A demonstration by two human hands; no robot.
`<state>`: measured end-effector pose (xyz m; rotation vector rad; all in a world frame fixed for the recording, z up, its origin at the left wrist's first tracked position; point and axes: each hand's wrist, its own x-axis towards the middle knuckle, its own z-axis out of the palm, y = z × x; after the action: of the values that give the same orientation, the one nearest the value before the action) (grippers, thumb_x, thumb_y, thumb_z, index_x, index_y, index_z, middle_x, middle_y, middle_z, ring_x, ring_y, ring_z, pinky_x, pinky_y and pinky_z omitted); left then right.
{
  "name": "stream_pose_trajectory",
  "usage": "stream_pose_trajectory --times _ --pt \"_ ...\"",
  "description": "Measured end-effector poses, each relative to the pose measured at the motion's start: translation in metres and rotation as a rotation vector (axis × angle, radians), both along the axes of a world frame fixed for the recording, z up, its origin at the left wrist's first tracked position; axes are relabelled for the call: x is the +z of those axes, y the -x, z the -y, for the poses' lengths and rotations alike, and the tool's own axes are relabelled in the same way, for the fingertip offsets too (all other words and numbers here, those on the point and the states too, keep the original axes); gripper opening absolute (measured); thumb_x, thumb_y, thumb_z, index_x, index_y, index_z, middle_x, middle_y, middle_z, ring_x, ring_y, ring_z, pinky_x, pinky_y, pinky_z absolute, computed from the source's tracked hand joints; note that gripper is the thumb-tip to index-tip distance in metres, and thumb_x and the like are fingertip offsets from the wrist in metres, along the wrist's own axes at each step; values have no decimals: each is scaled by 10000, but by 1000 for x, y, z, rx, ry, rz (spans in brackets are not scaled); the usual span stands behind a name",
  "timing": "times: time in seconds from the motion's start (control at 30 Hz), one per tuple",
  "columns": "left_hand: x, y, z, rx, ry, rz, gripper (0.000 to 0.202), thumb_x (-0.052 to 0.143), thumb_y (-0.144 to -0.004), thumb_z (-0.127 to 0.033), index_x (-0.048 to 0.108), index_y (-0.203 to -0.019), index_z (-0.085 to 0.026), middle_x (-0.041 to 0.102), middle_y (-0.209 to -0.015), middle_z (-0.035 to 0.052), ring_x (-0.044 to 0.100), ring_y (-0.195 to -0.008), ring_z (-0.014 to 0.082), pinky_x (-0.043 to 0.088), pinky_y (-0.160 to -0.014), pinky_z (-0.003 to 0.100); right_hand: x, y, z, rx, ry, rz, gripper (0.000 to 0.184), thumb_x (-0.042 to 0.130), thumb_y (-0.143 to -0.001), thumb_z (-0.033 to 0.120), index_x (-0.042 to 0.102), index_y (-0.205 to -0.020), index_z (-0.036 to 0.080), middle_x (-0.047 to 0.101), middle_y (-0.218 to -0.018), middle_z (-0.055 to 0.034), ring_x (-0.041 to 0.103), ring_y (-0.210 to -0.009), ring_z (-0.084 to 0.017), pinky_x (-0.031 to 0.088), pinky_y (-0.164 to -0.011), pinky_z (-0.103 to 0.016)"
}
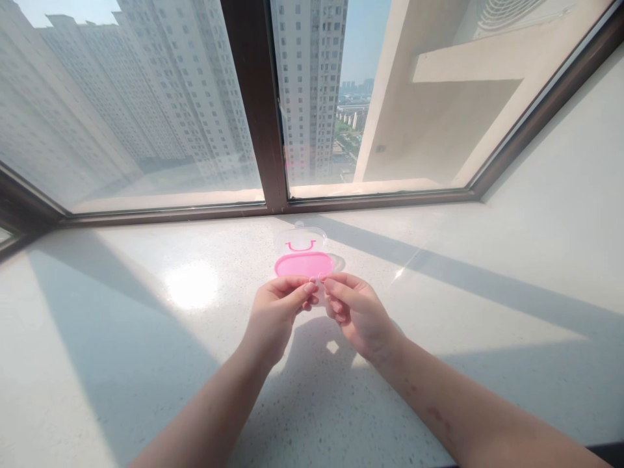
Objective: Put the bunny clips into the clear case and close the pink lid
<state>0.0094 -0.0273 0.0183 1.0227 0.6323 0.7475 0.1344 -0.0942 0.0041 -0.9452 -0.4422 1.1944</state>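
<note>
Sunlight is pouring through a wide window (146, 110) filling the upper frame, its dark frame post (256, 104) standing upper centre. Pale towers (307, 78) are rising outside. A white speckled sill (121, 338) is spreading below, catching long shadows.

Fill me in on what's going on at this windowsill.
A person has both hands out over a white speckled windowsill in bright sun. The left hand and right hand meet fingertip to fingertip, pinching something small and clear between them; it is too small to identify. Just beyond the fingers lies a small open plastic case with a pink base and a clear lid with a pink clasp. Behind it is a dark-framed window looking out on high-rise blocks.
</note>
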Motion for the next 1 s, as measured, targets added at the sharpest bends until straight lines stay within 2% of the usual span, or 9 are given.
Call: stream_pose_trajectory --times 0.27,0.5,1.0 --pt "2 0 2 7 9 16 120 756 -731 -216 726 -778 -109 672 -679 51 571 -641 103 430 -629 231 1 2 0 14 18 -9 169 758 -687 282 697 -747 137 456 -482 47 322 -464 -53 199 -436 -193" --pt "0 0 1 -3 -13 9 112 741 -750 -221 723 -767 -112 671 -678 49 565 -646 106 429 -637 241 -1 2 1 38 -27 70 139 738 -716 268 714 -779 146 515 -535 30 347 -480 -56 233 -458 -203" --pt "0 1 1 -7 -59 -4 100 746 -742 -209 730 -769 -114 679 -680 51 563 -636 103 434 -629 235 -4 2 2 -39 -84 222 89 728 -740 248 712 -768 164 548 -547 28 384 -482 -65 260 -457 -219"
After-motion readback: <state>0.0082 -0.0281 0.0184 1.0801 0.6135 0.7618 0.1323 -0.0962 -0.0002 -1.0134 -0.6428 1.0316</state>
